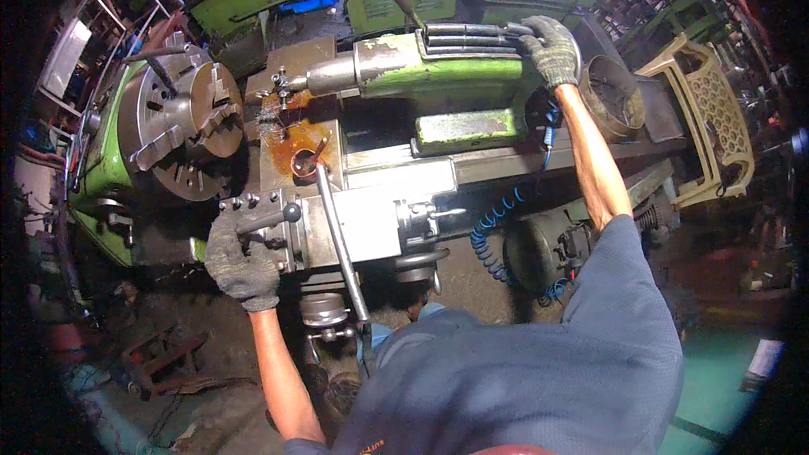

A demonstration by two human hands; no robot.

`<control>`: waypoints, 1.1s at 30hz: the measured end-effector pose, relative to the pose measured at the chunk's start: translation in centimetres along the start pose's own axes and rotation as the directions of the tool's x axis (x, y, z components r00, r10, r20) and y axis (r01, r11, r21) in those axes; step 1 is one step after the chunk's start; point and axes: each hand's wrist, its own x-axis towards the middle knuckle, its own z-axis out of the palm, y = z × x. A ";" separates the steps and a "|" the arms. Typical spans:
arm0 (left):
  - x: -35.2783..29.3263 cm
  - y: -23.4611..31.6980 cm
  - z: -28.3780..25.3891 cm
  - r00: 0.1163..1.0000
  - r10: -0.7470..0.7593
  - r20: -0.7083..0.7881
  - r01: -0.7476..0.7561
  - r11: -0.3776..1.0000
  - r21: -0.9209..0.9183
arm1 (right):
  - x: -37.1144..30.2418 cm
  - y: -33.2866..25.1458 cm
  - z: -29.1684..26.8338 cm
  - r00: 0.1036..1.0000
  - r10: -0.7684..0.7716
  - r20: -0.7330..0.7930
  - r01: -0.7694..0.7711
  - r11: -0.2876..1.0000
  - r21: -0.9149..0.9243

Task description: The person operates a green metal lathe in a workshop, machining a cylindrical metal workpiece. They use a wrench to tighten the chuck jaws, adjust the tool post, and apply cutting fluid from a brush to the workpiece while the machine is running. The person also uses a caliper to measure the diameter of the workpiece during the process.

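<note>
My left hand (242, 270), in a grey knit glove, is curled round the left side of the lathe's tool post (274, 215). A lever with a black ball knob (291, 212) sticks out beside its fingers. Farther off to the right, my right hand (554, 52), gloved too, is closed over the right end of several dark metal bars (472, 38). These lie side by side in a tray on top of the green tailstock (447, 76). The fingertips partly hide the bar ends.
The big chuck (181, 114) stands at left. A cup with a brush (305, 164) sits in brown oil on the carriage. A grey pipe (341, 244) slants toward me. At right are a bucket (613, 97), a plastic chair (704, 118) and a coiled blue air hose (480, 244).
</note>
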 end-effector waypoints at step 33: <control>13.1 -6.3 -1.6 0.928 0.372 0.012 -0.243 0.630 -0.737 | -5.0 -42.8 3.7 0.762 -0.253 0.596 -0.472 0.412 0.779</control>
